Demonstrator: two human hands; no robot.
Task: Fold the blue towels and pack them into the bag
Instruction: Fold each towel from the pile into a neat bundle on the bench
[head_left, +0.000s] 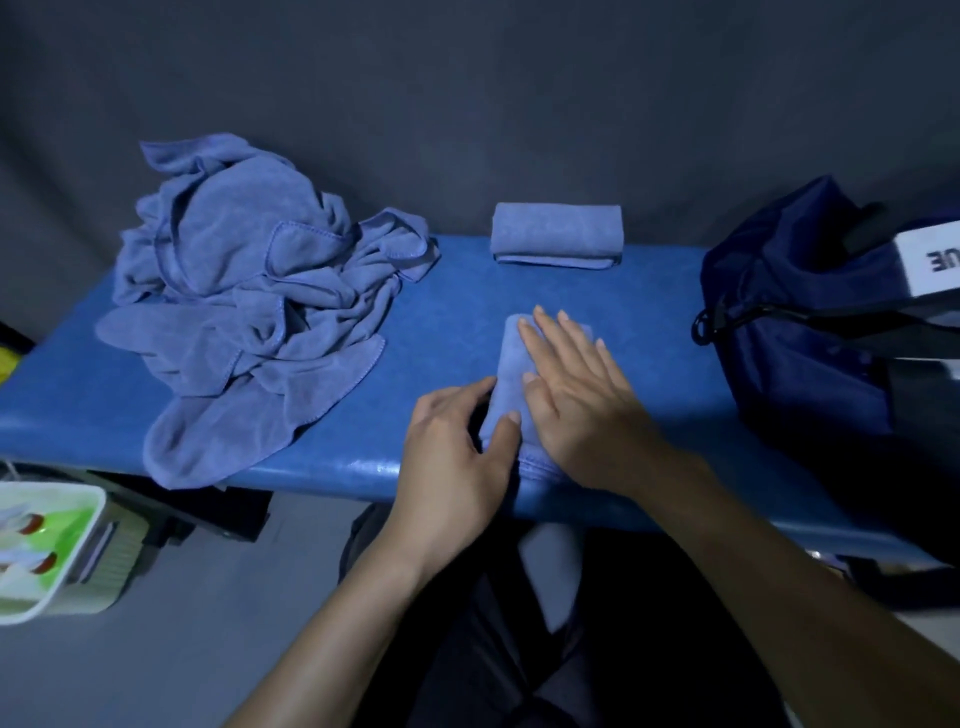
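Observation:
A narrow folded blue towel (511, 358) lies lengthwise near the front edge of the blue padded bench (441, 322). My right hand (576, 395) lies flat on top of it with fingers spread. My left hand (457, 447) grips the towel's near left edge between thumb and fingers. A second folded towel (557, 234) rests at the back edge of the bench. A heap of unfolded blue towels (249, 306) covers the left part. A dark blue bag (795, 322) stands at the right end, its opening partly out of frame.
A white label with black letters (930, 260) shows on the bag, with black straps below it. On the floor at lower left stands a white and green basket (47, 551). A dark grey curtain hangs behind the bench. My legs are under the front edge.

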